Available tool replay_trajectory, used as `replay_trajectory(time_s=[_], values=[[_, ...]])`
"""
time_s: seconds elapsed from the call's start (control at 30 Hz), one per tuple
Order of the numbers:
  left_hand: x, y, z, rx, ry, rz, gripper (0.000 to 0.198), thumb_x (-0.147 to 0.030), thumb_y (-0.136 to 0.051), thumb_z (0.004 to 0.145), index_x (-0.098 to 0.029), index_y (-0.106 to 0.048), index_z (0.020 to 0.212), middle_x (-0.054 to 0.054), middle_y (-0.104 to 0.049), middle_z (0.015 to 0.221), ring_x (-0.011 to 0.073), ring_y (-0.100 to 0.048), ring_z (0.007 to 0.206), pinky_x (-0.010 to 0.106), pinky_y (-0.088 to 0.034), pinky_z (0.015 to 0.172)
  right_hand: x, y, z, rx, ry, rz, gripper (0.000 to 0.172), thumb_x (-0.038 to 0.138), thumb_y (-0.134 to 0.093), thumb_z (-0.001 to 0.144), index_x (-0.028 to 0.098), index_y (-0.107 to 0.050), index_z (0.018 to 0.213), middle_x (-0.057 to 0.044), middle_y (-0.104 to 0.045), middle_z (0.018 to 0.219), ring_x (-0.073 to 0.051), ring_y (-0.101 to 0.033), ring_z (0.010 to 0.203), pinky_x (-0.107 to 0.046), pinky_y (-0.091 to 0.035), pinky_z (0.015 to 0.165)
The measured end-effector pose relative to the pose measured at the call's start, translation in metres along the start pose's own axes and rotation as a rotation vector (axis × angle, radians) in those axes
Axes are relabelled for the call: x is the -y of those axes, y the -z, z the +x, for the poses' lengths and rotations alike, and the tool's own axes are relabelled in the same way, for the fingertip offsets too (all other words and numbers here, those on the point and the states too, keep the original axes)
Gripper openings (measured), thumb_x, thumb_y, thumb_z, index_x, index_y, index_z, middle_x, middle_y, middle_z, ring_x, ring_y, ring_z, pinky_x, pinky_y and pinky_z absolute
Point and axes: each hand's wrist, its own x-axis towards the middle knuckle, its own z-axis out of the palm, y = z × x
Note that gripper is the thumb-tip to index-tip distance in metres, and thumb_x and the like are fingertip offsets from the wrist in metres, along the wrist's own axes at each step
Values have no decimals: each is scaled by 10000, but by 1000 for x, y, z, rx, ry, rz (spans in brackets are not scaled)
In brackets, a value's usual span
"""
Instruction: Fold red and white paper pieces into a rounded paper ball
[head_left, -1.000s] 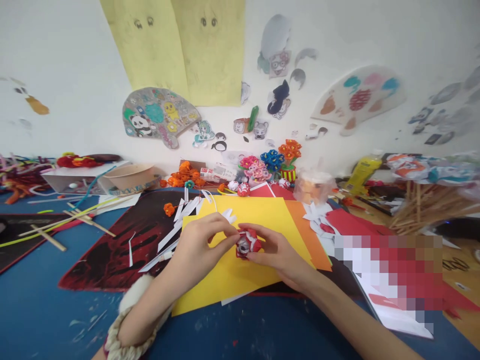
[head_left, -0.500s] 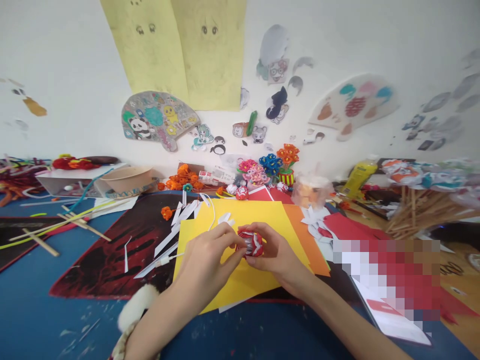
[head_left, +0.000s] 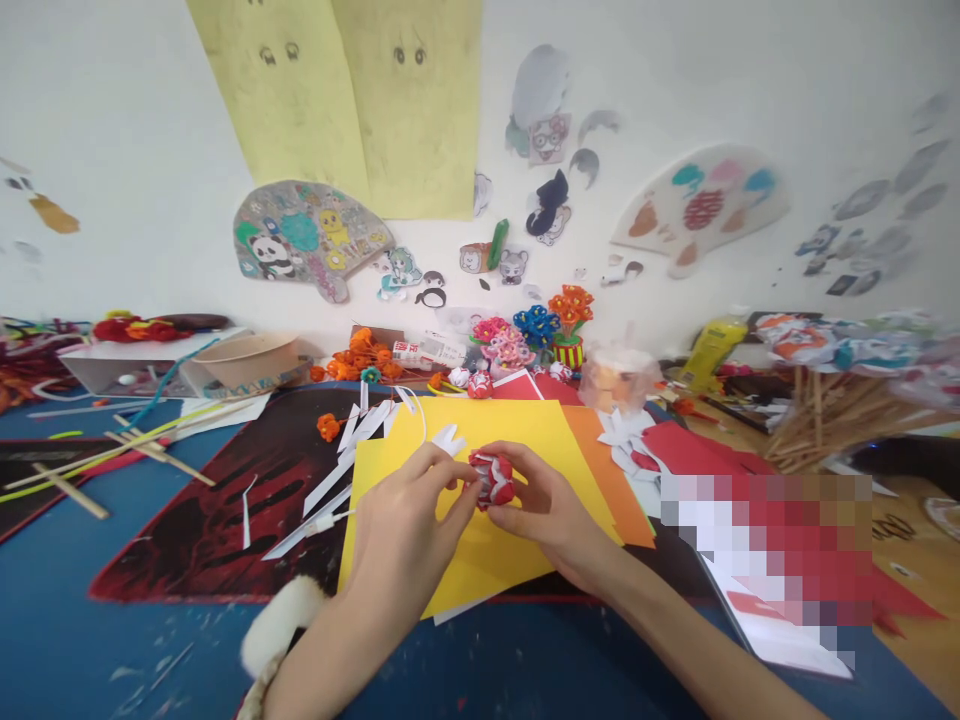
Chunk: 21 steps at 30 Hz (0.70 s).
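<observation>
The table (head_left: 67,640) carries a yellow sheet (head_left: 517,425) over an orange sheet (head_left: 607,470), with white strips (head_left: 352,440) to its left. Above the yellow sheet, both hands pinch a small red-and-white paper ball (head_left: 492,478): the left hand (head_left: 405,520) closes fingertips on its left side, the right hand (head_left: 547,505) cups its right. The ball looks mostly formed, likely with shaping left. 2 similar balls (head_left: 471,381) sit further back. The ball's underside is hidden by fingers; a pixelated patch (head_left: 765,545) covers things at right.
</observation>
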Motion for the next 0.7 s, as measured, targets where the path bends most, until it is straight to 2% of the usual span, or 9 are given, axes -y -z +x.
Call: replay_trajectory(time_s=[0.3,0.43,0.57,0.7], values=[[-1,-2,-3,-18,-4,26,123,-244,-582,882,-220,-695,840,1,-655,798,125,-596,611,236,-391,554,2,1,0,39,-55,42,564,362,-794,762,310,-584,1282,-63,-595,1309,-255,-538,1222,-446,-432,1041],[-1,0,0,81,66,-14,94,-231,-600,866,-229,-691,841,-7,-636,802,118,-550,585,237,-369,546,4,-1,-1,19,-39,118,461,386,-745,813,313,-614,1249,-61,-631,1245,-230,-595,1144,-446,-440,1034],[0,2,2,128,78,-37,109,-237,-571,884,-219,-671,845,0,-626,818,120,-536,592,237,-368,551,4,-2,-1,-35,-56,173,538,375,-756,805,359,-554,1304,-44,-612,1269,-208,-620,1105,-443,-454,1026],[1,3,0,144,64,1,99,-238,-561,889,-217,-651,852,-2,-621,818,121,-546,582,238,-376,548,0,0,0,-2,-87,167,540,365,-794,768,282,-596,1264,-65,-651,1203,-228,-621,1099,-458,-442,1035]])
